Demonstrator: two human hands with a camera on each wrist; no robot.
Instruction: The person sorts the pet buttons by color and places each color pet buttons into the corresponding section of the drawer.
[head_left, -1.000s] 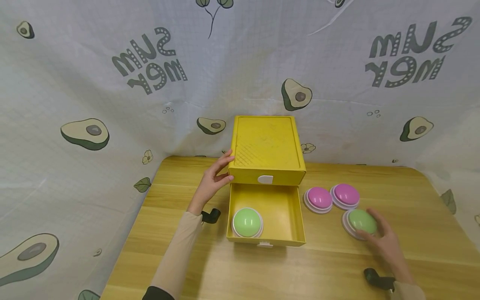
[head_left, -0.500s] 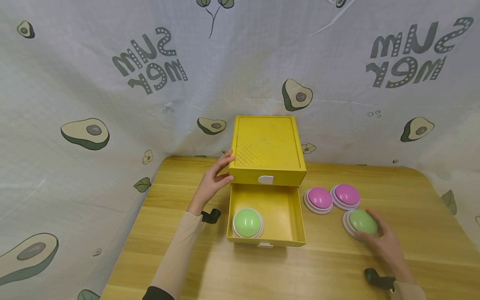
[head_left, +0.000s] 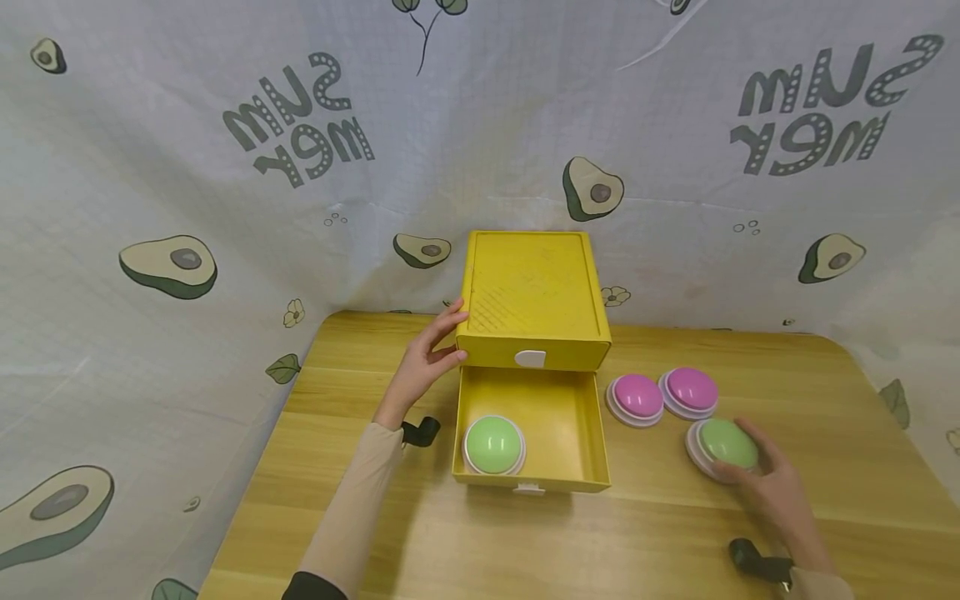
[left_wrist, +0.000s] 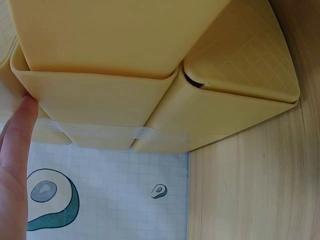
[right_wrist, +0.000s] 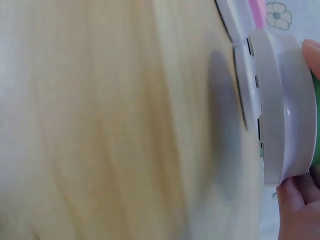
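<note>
In the head view, my left hand [head_left: 422, 367] touches the left side of a yellow drawer box [head_left: 532, 283], its thumb at the front corner. One finger [left_wrist: 20, 135] shows against the yellow wall in the left wrist view. The lower drawer [head_left: 558, 417] is pulled out, with a green dome push button [head_left: 494, 446] at its front left. To the right, my right hand [head_left: 772, 483] grips a second green push button [head_left: 726, 444] by its sides. The right wrist view shows that button's white base [right_wrist: 285, 110] tilted and raised off the table, its shadow below.
Two pink push buttons [head_left: 637, 396] [head_left: 692, 389] with white bases stand right of the drawer on the wooden table [head_left: 360, 358]. Behind the box hangs a pale cloth [head_left: 510, 125] printed with avocados. Black wrist mounts [head_left: 422, 432] [head_left: 757, 561] are on both arms.
Very little differs. The right hand and its green push button have shifted slightly right. The left hand and the drawer box stay as they were.
</note>
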